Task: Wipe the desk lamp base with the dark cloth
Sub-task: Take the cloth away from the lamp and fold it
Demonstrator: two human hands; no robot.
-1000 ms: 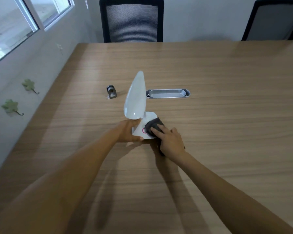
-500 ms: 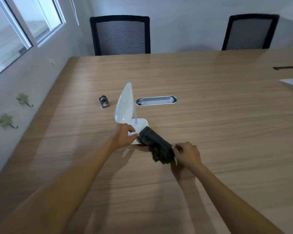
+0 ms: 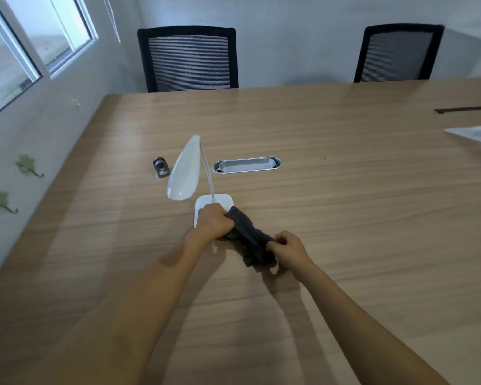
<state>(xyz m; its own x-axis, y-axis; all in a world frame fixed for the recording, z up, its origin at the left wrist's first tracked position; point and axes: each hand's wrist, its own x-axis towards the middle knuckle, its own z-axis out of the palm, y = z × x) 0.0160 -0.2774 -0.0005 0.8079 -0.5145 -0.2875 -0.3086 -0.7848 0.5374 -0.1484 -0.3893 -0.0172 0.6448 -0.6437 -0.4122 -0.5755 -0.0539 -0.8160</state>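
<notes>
Between both hands' grip, dark cloth (image 3: 249,234), touching lamp base (image 3: 218,201)

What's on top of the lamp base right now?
The left hand rests on the lamp base, with one end of the dark cloth beside it. The part of the base beneath them is hidden.

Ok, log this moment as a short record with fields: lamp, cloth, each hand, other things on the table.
lamp base: white lamp base on the wooden table, partly covered by the left hand
lamp head: white lamp head on a bent neck, left of the base
cloth: dark cloth stretched between both hands, far end on the base
left hand: left hand gripping the cloth's far end
right hand: right hand pinching its near end
other: metal tray; small metal object
</notes>
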